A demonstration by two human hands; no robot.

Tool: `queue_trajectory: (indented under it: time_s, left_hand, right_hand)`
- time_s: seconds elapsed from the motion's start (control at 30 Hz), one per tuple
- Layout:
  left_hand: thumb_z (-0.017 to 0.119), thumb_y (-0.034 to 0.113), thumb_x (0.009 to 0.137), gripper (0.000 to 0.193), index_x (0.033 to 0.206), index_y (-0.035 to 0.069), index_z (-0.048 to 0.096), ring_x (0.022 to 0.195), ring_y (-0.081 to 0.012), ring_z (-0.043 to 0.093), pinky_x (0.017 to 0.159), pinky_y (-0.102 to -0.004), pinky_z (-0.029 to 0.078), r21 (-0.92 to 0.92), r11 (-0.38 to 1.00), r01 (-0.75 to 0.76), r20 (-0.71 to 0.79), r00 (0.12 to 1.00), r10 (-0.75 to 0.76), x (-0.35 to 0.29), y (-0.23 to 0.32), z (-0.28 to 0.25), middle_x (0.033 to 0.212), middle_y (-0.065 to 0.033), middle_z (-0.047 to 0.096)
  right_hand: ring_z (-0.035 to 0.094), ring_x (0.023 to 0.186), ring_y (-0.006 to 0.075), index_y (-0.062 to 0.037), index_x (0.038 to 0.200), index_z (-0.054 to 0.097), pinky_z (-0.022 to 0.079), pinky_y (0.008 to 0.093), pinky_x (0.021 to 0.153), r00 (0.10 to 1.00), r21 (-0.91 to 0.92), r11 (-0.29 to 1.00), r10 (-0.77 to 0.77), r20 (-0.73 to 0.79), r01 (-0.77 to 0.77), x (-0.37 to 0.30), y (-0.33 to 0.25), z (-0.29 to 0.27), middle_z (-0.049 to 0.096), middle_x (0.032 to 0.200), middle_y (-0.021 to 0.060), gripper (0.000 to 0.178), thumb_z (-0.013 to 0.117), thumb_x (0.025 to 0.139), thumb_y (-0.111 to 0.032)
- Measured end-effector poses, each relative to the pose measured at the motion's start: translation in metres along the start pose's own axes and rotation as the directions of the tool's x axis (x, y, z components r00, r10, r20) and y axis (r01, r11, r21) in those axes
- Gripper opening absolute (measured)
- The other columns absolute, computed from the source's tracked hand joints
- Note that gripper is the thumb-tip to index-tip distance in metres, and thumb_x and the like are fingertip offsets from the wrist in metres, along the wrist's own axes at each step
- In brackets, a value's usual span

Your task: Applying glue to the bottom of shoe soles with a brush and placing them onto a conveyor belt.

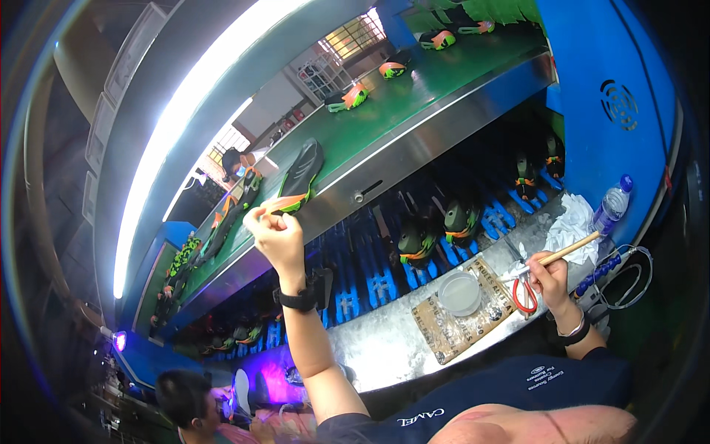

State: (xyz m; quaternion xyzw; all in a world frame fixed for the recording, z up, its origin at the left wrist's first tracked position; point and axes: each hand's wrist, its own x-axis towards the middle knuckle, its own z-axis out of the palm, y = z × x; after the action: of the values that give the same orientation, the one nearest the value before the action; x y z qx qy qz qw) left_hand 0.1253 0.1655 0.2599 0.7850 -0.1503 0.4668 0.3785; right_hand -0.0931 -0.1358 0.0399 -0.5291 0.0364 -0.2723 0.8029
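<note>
My left hand (277,240) is raised at the near edge of the green conveyor belt. Its fingers are curled closed at the orange end of a dark shoe (302,174) with green trim, which lies sole side up or tilted on the belt. My right hand (549,280) is wrapped round a brush with a pale wooden handle (575,246), over the right part of the white work ledge. Beside that hand lies a tool with red loop handles (525,297). Left of it, a round translucent tub (459,293) stands on a taped brown cardboard piece (438,331).
More shoes (347,98) lie along the green belt (414,92). Below it, several dark shoes (462,220) sit on a rack with blue supports (381,291). A bottle (612,207) and crumpled white cloth (569,226) are at right. Co-workers (185,403) are at lower left and behind the belt.
</note>
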Motion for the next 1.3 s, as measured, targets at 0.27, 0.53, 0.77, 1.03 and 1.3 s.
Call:
queue_trajectory:
  time_s: [0.27, 0.53, 0.77, 1.03, 1.3]
  left_hand:
    - [0.062, 0.03, 0.07, 0.063, 0.123, 0.009, 0.036, 0.11, -0.0237, 0.04, 0.086, -0.0371, 0.036, 0.508, 0.847, -0.156, 0.827, 0.361, -0.43, 0.124, 0.014, 0.067, 0.122, -0.0143, 0.04]
    - [0.062, 0.016, 0.068, 0.035, 0.095, -0.005, 0.056, 0.073, -0.013, 0.059, 0.067, -0.0232, 0.045, 0.037, 0.954, 0.296, 0.525, 0.807, -0.271, 0.133, -0.073, -0.012, 0.082, -0.0129, 0.06]
    - [0.07, 0.033, 0.057, 0.046, 0.082, -0.005, 0.058, 0.081, -0.0271, 0.057, 0.075, -0.032, 0.043, 0.729, 0.665, 0.166, -0.062, 0.982, -0.177, 0.13, -0.21, -0.158, 0.083, -0.0178, 0.059]
    - [0.07, 0.023, 0.056, 0.054, 0.099, -0.004, 0.053, 0.095, -0.0263, 0.053, 0.082, -0.0323, 0.041, 0.898, 0.38, 0.224, 0.086, 0.757, -0.648, 0.185, -0.227, -0.157, 0.101, -0.0204, 0.054]
    - [0.043, 0.04, 0.077, 0.047, 0.104, 0.004, 0.053, 0.101, -0.0309, 0.048, 0.085, -0.0357, 0.038, 0.77, 0.636, -0.053, 0.417, 0.796, -0.439, 0.224, -0.253, -0.038, 0.105, -0.0196, 0.051]
  right_hand:
    - [0.035, 0.036, 0.0036, 0.0009, 0.078, 0.052, 0.025, 0.0165, 0.032, 0.999, 0.043, 0.999, -0.008, 0.033, 0.007, -0.003, -0.001, 0.009, 0.045, 0.051, 0.001, 0.009, 0.052, 0.078, -0.008]
    - [0.034, 0.036, 0.0038, 0.0004, 0.079, 0.051, 0.026, 0.0169, 0.032, 0.999, 0.023, 0.999, 0.036, 0.002, -0.036, 0.006, 0.007, -0.002, 0.043, 0.052, 0.0008, 0.009, 0.051, 0.079, -0.008]
    - [0.033, 0.035, 0.0037, 0.0004, 0.079, 0.05, 0.024, 0.0167, 0.032, 0.998, 0.025, 0.998, 0.057, -0.005, -0.057, 0.008, 0.014, 0.011, 0.043, 0.051, 0.0005, 0.008, 0.051, 0.079, -0.008]
    - [0.032, 0.034, 0.0041, -0.0005, 0.077, 0.049, 0.023, 0.0172, 0.032, 0.998, -0.051, 0.999, 0.008, -0.069, -0.012, 0.018, 0.014, 0.025, 0.041, 0.049, 0.0005, 0.007, 0.051, 0.078, -0.007]
    - [0.033, 0.034, 0.0047, -0.0003, 0.077, 0.048, 0.024, 0.0172, 0.031, 0.995, -0.133, 0.991, -0.04, -0.093, 0.028, 0.016, 0.014, 0.041, 0.041, 0.049, 0.0007, 0.01, 0.051, 0.079, -0.01]
